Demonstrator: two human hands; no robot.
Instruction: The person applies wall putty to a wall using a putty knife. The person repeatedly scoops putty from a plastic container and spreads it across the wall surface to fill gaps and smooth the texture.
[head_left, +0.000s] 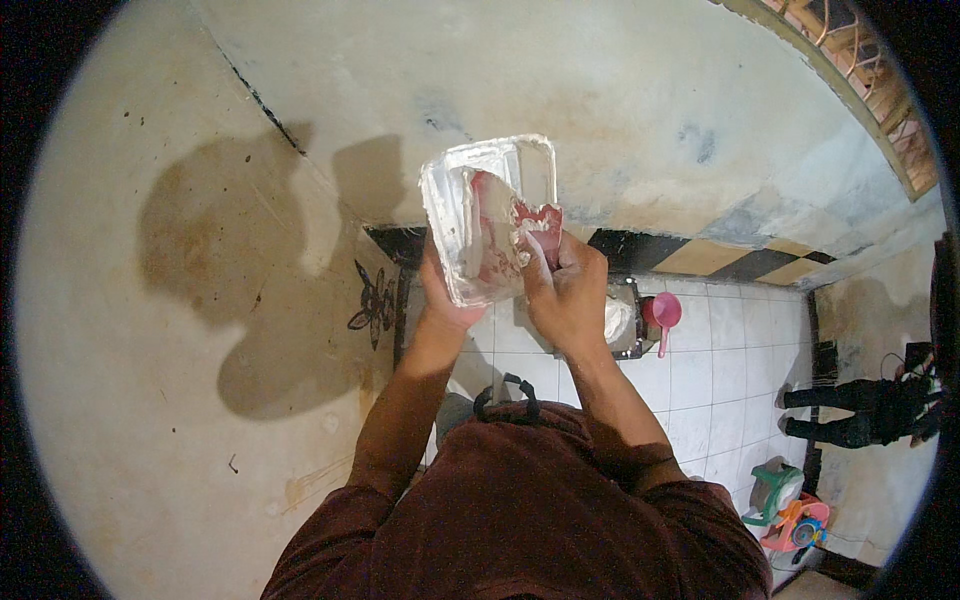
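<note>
My left hand [445,300] is closed round a clear plastic tub [450,225], its rim and inside smeared with white paste, held tilted in front of me. My right hand [567,295] grips a red scraper [543,220] clotted with the same paste, over the tub's right side. Fingers of my left hand are partly hidden behind the tub. Below, partly behind my right hand, a dark square container [625,350] with a white mass [618,318] sits on the tiled floor.
Walls [650,120] rise ahead and left. A pink dipper [666,312] lies beside the dark container. At right are a person in dark clothes [860,415], a green plastic item [765,500] and an orange one [790,520]. A barred opening [850,50] is at top right.
</note>
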